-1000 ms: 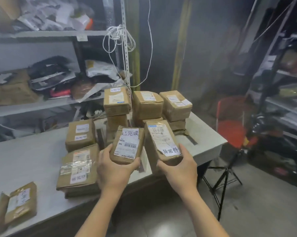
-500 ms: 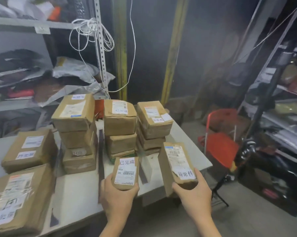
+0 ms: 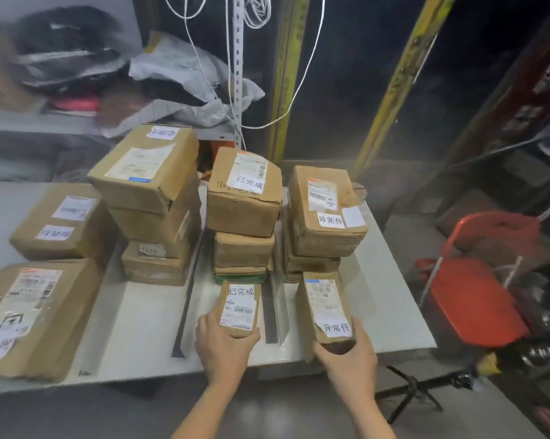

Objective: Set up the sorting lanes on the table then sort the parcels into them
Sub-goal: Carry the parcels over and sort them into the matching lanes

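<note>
Three stacks of parcels are set along the far tabletop (image 3: 147,327): a left stack (image 3: 150,172), a middle stack (image 3: 245,198) and a right stack (image 3: 326,213). The middle stack stands at 12 o'clock from the left grip (image 3: 223,346), the right stack at 12 o'clock from the right grip (image 3: 346,359). One dark strip (image 3: 185,312) is laid at 9 o'clock from the left grip, a second strip (image 3: 269,312) between the grips. Two big parcels (image 3: 61,223) lie at 10 o'clock.

A small parcel (image 3: 240,307) is grasped at its near end by the left grip, a long parcel (image 3: 326,308) likewise by the right grip, near the tabletop's near edge. Whether either rests on the tabletop cannot be told.

The tabletop is pale. A shelf (image 3: 29,122) is seen at 11 o'clock, a red chair (image 3: 476,299) at 3 o'clock.
</note>
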`<state>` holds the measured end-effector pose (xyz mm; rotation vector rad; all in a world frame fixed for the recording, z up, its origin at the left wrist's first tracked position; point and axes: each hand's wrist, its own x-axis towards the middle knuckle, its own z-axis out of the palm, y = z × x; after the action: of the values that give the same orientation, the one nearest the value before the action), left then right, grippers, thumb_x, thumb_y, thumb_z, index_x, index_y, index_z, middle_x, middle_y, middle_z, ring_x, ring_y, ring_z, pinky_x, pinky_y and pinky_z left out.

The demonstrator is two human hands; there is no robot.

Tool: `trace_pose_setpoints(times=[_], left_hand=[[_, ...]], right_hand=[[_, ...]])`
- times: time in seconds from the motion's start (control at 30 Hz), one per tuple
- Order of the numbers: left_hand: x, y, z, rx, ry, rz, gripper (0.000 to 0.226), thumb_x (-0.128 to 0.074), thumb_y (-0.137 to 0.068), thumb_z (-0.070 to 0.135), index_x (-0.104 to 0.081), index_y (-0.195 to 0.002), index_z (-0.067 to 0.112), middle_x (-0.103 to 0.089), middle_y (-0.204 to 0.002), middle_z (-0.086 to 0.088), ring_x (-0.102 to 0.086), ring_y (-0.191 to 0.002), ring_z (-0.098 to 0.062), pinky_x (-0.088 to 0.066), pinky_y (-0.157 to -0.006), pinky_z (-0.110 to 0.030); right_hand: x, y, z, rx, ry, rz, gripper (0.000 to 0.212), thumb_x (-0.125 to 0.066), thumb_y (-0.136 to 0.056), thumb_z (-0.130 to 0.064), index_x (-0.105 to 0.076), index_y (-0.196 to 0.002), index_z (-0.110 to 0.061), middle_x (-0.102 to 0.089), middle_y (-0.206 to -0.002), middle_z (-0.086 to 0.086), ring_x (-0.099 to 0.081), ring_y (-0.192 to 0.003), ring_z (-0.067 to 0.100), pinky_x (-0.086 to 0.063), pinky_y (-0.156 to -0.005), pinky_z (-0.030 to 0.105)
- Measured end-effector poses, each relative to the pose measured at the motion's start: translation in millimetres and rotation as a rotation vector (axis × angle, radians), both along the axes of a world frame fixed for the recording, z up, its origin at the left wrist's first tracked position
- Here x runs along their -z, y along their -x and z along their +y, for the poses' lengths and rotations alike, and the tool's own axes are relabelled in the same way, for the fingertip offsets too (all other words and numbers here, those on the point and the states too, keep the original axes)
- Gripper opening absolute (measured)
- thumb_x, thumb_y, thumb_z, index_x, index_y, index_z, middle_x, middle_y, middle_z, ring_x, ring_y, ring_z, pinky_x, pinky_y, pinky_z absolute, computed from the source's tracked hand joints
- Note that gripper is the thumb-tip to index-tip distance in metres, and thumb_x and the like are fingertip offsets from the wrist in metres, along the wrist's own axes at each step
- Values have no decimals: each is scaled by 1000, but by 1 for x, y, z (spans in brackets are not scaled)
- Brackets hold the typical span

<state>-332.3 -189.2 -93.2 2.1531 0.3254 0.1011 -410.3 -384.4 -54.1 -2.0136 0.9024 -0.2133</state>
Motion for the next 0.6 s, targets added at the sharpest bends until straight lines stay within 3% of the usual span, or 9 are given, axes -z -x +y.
trace_pose_setpoints(times=[0.1,0.23,0.3,0.37,0.43,0.6], left_hand=[[8,0,-7,-28,6,36,76,-92,-51,35,-57,-116,18,-53,-102,3,-53,-98,-18,-48,-81,-34],[4,4,-20,-18,18,63,77,-91,-61,36,-53,-126,21,-51,-108,5,-54,-104,-15,-44,-83,-27],[-1,7,-24,-35,-10,122,90,-89,-61,47,-47,-135,19,-55,-119,2,-54,-114,-19,-47,-89,-33],[2,10,-23,-52,-36,206,110,-85,-56,63,-37,-144,18,-55,-132,0,-52,-124,-23,-48,-98,-42],[0,18,-19,-46,-70,214,114,-79,-49,74,-36,-142,24,-57,-132,3,-53,-124,-22,-50,-97,-46],[-76,53,-20,13,-202,96,97,-82,-75,42,-30,-152,15,-40,-151,-1,-37,-139,-21,-34,-109,-35]], right_hand=[[13,-3,-7,-34,-13,25,92,-89,-63,-31,-47,-143,-21,-59,-130,-3,-54,-122,19,-49,-101,37],[27,-2,-24,-109,-9,17,89,-91,-64,-26,-47,-141,-22,-59,-126,-3,-54,-119,19,-48,-95,33],[26,-4,-30,-154,8,2,88,-92,-64,-26,-47,-140,-21,-58,-123,-3,-54,-118,19,-45,-92,30],[26,-6,-36,-216,3,22,96,-93,-65,-27,-41,-145,-18,-55,-131,0,-52,-125,21,-45,-99,33],[20,-6,-41,-290,10,51,102,-92,-65,-32,-36,-148,-19,-51,-137,1,-48,-130,23,-45,-103,38],[-11,-10,-46,-421,145,-22,89,-83,-74,-40,-38,-148,-19,-44,-148,3,-40,-136,25,-42,-109,44]])
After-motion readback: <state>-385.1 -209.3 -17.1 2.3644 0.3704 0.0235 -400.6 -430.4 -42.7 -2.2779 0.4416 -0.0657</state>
